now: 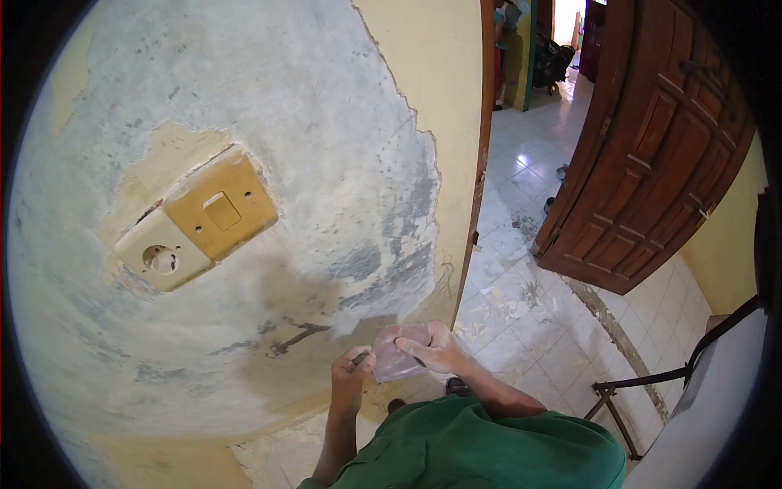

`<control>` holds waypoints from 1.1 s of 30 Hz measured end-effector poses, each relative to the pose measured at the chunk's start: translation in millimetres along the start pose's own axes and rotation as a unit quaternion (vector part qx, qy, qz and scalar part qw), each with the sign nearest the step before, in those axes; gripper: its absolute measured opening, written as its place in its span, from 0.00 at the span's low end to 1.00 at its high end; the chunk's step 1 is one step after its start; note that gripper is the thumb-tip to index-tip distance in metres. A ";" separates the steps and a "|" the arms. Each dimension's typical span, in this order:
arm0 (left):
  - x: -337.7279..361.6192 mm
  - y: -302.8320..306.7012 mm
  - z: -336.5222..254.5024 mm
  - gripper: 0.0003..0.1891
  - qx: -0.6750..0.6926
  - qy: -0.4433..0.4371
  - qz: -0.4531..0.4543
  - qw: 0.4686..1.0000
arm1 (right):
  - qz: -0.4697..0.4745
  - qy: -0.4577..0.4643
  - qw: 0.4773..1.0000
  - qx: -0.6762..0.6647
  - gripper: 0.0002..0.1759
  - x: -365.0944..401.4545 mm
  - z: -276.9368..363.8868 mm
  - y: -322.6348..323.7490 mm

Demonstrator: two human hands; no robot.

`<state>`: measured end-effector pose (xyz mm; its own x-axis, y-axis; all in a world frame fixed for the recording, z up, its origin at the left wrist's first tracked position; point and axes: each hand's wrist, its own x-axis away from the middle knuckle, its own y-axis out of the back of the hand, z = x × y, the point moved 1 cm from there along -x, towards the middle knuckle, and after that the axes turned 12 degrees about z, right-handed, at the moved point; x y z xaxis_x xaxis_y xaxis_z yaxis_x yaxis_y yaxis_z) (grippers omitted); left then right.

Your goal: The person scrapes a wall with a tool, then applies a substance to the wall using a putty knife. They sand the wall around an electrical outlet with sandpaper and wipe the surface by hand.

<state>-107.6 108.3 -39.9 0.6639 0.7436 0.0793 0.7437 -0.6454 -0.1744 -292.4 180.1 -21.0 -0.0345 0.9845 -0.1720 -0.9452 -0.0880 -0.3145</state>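
Between my two hands, in front of the lower wall, is a pale pinkish sheet (399,364) that looks like sandpaper. My left hand (351,373) is closed, pinching the sheet's left edge between thumb and fingers. At the upper right of it, my right hand (437,350) grips the sheet with the thumb lying across its face. White dust coats the fingers of both hands. The wall (342,179) beside them has bare grey plaster patches and a ragged edge of cream paint.
A yellowed light switch (221,210) and a white socket (162,259) are set in the wall. To the right stands an open brown wooden door (652,163). Paint flakes litter the tiled floor (521,326). A dark metal frame (607,387) stands at lower right.
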 end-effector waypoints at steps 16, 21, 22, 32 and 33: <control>-22.7 -63.8 45.5 0.36 0.124 0.156 0.255 0.946 | 0.117 -0.006 0.986 0.118 0.14 17.6 18.7 66.4; -28.5 -75.9 19.8 0.31 0.038 0.163 0.311 0.936 | 0.090 0.063 0.944 0.311 0.14 19.8 12.1 73.3; -30.5 -79.6 17.4 0.30 -0.008 0.179 0.291 0.940 | 0.066 0.082 0.945 0.311 0.15 19.6 12.5 74.5; -12.6 -78.5 40.9 0.30 0.012 0.199 0.103 0.974 | 0.099 0.012 0.951 0.292 0.15 24.9 22.4 86.8; -8.3 -70.7 27.1 0.27 -0.118 0.272 0.082 0.951 | 0.118 0.011 0.950 0.289 0.15 26.1 24.6 91.2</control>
<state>-167.8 152.5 -54.8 0.6666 0.4704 0.5782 0.5814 -0.8136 -0.0085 -387.5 201.5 -31.2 -0.2675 0.9436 -0.1952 -0.9325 -0.2024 0.2991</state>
